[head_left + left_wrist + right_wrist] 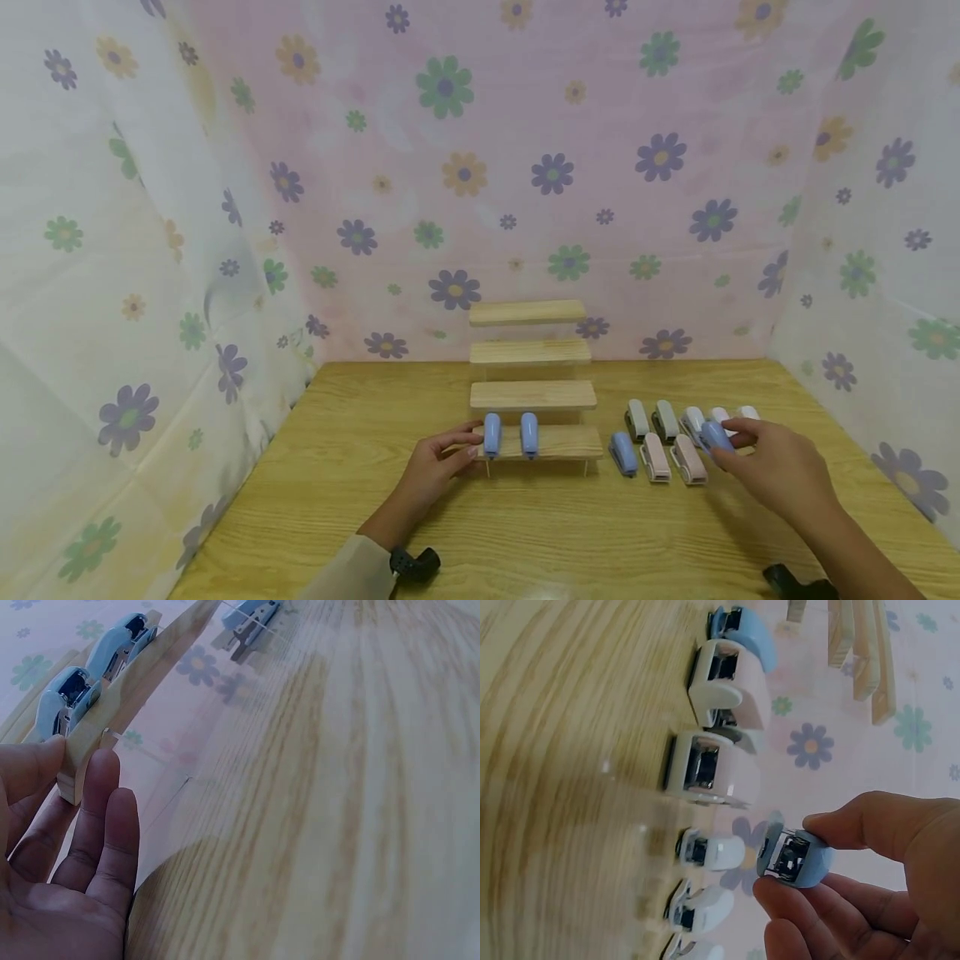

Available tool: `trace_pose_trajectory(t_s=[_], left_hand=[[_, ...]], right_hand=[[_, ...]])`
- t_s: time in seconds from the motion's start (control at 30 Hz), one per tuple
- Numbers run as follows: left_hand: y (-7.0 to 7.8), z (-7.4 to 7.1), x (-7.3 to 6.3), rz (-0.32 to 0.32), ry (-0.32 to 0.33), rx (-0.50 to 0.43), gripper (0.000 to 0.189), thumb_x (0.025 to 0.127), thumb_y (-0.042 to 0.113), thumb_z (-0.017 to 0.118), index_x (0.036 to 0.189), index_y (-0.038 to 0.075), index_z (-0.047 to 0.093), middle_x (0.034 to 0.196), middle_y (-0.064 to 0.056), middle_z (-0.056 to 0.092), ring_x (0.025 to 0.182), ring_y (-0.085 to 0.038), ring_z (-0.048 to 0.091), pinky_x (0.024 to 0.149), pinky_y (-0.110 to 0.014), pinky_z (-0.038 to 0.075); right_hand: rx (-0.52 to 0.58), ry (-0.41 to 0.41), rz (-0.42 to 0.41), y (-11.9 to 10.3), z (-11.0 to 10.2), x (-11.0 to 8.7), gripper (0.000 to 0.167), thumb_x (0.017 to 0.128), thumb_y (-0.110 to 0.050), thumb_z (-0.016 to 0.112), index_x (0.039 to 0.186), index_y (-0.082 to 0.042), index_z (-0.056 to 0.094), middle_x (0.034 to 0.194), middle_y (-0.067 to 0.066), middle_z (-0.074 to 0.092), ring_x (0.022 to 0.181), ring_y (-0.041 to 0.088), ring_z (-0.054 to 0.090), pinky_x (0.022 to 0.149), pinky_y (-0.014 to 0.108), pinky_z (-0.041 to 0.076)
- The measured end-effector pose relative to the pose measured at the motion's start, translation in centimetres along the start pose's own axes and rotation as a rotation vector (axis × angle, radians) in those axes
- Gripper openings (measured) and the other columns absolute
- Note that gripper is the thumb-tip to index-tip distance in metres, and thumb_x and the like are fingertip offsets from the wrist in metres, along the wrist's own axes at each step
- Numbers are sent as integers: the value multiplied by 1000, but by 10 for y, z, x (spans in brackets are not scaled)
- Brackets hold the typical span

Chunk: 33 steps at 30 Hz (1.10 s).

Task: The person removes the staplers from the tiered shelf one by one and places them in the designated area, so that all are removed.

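My right hand (783, 467) pinches a small blue stapler (799, 859) between thumb and fingers, raised above the other staplers. With my left hand (438, 462) I hold the left end of the lowest step of a tiered wooden display rack (566, 442), thumb on top and fingers at its edge and beneath. Two blue staplers stand on that step: one (492, 435) right beside my left fingertips, the other (529, 435) near its middle. A third blue stapler (623, 454) rests on the table, right of the rack.
Two pink staplers (655, 458) stand beside the table's blue one. Behind them are two greyish staplers (637, 421) and several white staplers (746, 413). The rack's upper steps (532, 394) are bare. Flowered cloth (517, 192) encloses the wooden table (360, 425) on three sides.
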<state>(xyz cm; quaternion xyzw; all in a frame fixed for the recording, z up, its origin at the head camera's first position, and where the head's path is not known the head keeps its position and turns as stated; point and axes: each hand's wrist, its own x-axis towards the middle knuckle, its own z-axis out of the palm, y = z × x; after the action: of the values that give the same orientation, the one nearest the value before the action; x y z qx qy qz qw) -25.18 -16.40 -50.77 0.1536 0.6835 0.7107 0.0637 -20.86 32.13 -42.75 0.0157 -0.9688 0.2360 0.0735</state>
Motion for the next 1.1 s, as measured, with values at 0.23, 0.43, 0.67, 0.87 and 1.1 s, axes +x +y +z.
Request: trace_pose_trajectory(t_s=[0.23,0.43,0.67,0.87,1.1], left_hand=[[1,0,0,6,2,10,29,100,11,70,125,-3,72,159,-10,49,124,-23,67,90,-34,64],[0,0,0,19,-12,7,31,100,10,69,126,-6,70,160,-13,47,124,-22,66,91,-35,64],[1,-1,-1,14,-2,13,31,100,11,69,126,-5,71,160,-13,47,125,-23,66,91,-34,64],[1,0,-1,0,-1,-6,30,100,11,70,125,-4,71,160,-12,48,126,-25,65,90,-34,64],[2,0,0,-14,6,-4,29,99,13,71,124,-1,73,159,-8,49,125,-23,66,88,-32,65]], right_hand=[[-4,-69,44,13,-1,5,67,91,-42,77,136,6,62,111,20,76,76,27,68,49,32,46],[14,-115,79,21,3,9,72,89,-45,79,134,8,62,107,18,77,84,31,71,55,33,51],[29,-136,113,28,10,11,72,87,-47,80,132,6,64,103,13,78,81,25,71,57,33,52],[27,-130,108,31,14,13,71,84,-49,83,127,5,68,98,8,79,80,23,70,58,35,52],[29,-138,101,32,13,13,76,81,-56,83,127,4,69,96,5,79,79,20,69,59,35,53]])
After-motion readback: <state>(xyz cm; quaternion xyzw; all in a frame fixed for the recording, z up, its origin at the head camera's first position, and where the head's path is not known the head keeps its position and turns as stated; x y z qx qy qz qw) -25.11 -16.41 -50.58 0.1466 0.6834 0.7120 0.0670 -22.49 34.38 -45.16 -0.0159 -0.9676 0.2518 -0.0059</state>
